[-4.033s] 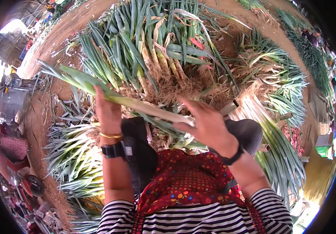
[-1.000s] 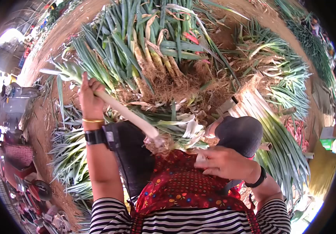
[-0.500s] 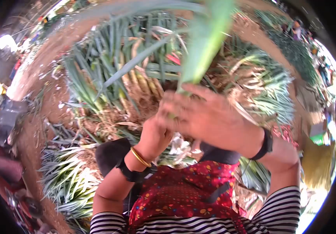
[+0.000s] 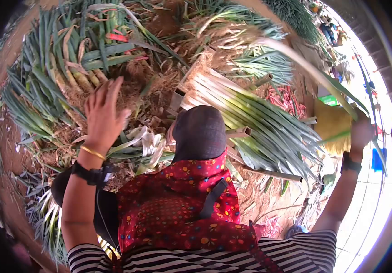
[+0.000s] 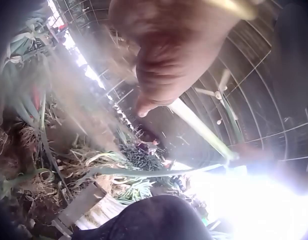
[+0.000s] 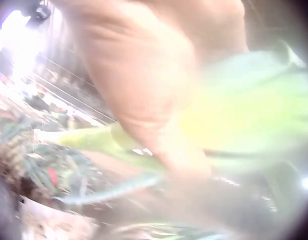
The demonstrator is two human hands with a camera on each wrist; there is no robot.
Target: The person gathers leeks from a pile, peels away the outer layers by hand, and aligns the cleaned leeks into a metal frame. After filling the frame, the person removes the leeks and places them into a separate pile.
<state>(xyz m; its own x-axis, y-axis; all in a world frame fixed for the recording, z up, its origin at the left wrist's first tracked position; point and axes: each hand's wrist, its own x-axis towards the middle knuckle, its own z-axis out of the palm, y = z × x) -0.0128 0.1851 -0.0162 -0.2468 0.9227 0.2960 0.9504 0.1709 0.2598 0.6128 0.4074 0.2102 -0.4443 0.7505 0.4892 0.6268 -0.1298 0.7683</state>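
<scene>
Far out to the right, my right hand [image 4: 363, 134] grips a long green onion [image 4: 312, 68] by its green part. Its white end points up and left, and its leaves hang below the hand. In the right wrist view the thumb and fingers of the right hand [image 6: 144, 75] close round the blurred green onion [image 6: 89, 140]. My left hand [image 4: 101, 118] is raised with fingers straight and holds nothing, in front of a heap of rooty green onions [image 4: 46, 86]. The left wrist view shows the left hand [image 5: 169, 65] in part, fingertips mostly hidden.
A trimmed bundle of green onions [image 4: 250, 118] lies on a rack with square tubes [image 4: 239, 132], right of my knee [image 4: 199, 132]. More green onions [image 4: 50, 218] lie at the lower left. Beyond the bundle are red ties [image 4: 287, 100] and a yellow sack [image 4: 332, 123].
The green onion has gone from the left hand to the right, which has swung it far to the right. The left hand has let go and moved left. The head view has turned right.
</scene>
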